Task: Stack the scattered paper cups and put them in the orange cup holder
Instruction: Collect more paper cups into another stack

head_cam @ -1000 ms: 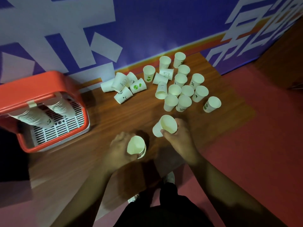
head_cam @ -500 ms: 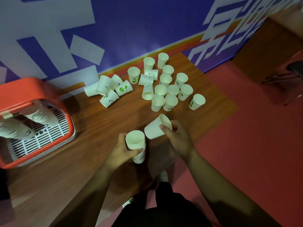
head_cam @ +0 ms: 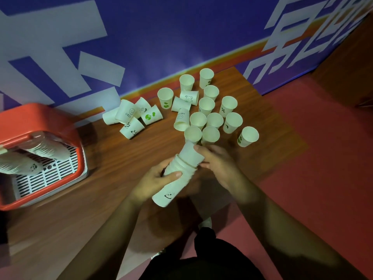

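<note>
- Since half a second ago, you have brought your two cups together: the one in your right hand (head_cam: 217, 164) now sits partly pushed into the one in your left hand (head_cam: 155, 181).
- Head view: your left fingers wrap the outer cup (head_cam: 173, 184), tilted, its base toward you; your right fingers pinch the inner cup (head_cam: 190, 153) near its base.
- The scattered cups (head_cam: 201, 110) stand and lie on the wooden table (head_cam: 101, 158) beyond your hands, some upright, some tipped.
- The orange cup holder (head_cam: 40, 126) sits at the table's left, well apart from your hands, with cup stacks (head_cam: 46, 151) lying inside it.
</note>
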`<state>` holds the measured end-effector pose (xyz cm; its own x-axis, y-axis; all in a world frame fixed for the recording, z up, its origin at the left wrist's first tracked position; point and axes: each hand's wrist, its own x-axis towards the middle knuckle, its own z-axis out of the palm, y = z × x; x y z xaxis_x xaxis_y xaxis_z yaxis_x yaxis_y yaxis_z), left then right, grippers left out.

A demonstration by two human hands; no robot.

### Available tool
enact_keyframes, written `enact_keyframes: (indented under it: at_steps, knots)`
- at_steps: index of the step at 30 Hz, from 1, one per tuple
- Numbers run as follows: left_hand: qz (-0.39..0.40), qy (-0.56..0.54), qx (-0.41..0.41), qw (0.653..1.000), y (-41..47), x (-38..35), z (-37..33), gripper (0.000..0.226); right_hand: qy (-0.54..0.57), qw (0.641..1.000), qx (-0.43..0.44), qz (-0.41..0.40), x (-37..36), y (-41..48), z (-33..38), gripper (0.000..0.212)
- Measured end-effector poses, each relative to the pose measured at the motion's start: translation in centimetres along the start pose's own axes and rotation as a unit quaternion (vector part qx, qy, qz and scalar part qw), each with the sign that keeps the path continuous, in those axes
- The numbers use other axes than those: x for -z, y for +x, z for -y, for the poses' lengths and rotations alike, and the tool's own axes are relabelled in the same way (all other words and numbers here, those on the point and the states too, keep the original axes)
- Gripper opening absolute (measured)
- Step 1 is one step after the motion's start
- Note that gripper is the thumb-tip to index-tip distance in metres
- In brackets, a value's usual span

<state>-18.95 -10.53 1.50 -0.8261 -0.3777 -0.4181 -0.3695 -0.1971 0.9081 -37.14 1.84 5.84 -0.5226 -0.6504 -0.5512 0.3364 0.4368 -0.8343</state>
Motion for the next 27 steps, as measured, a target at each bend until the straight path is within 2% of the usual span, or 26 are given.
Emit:
enact_keyframes:
  at_steps: [3,5,7,10,12,14,16,19,23,25,27]
  knots:
    - [-0.052,-0.086,0.043,0.994,2.1,-2.5,-1.3,0.057,0.016,0.996,-0.055,0.062,1.3,1.8,-0.5,0.072]
    - [-0.042,-0.145,0.052,0.987,2.9,-3.8,-1.5,0.045,0.035,0.992,-0.073,0.096,2.4,2.9,-0.7,0.071]
    - [-0.052,-0.193,0.066,0.978,4.3,-5.2,-1.9,0.045,0.017,0.993,-0.078,0.092,4.1,4.1,-0.1,0.07]
    - [-0.082,-0.305,0.098,0.944,5.4,-6.3,-2.2,0.052,-0.141,0.99,0.013,0.02,6.8,6.4,0.2,0.054]
    - [-0.094,-0.353,0.12,0.923,6.0,-6.7,-1.8,0.054,-0.292,0.95,0.107,-0.023,8.3,8.6,-0.2,0.047]
    - [-0.111,-0.38,0.129,0.909,6.2,-7.1,-1.6,0.048,-0.396,0.904,0.157,-0.03,9.2,10.9,-0.9,0.047]
    - [-0.137,-0.371,0.133,0.909,6.2,-7.5,-1.4,0.046,-0.482,0.861,0.163,-0.016,9.8,12.8,-1.5,0.046]
    - [-0.168,-0.351,0.111,0.914,6.2,-7.8,-1.0,0.063,-0.563,0.809,0.169,-0.006,10.3,14.4,-2.4,0.031]
    - [-0.191,-0.277,0.08,0.938,6.2,-7.5,-0.2,0.072,-0.601,0.771,0.211,-0.003,10.7,14.6,-3.3,0.013]
    - [-0.201,-0.249,0.078,0.944,6.1,-7.5,-0.4,0.069,-0.605,0.761,0.234,-0.007,11.0,14.1,-3.9,0.015]
    - [-0.214,-0.23,0.081,0.946,6.1,-7.5,-0.5,0.061,-0.6,0.763,0.24,0.0,11.2,13.7,-4.5,0.028]
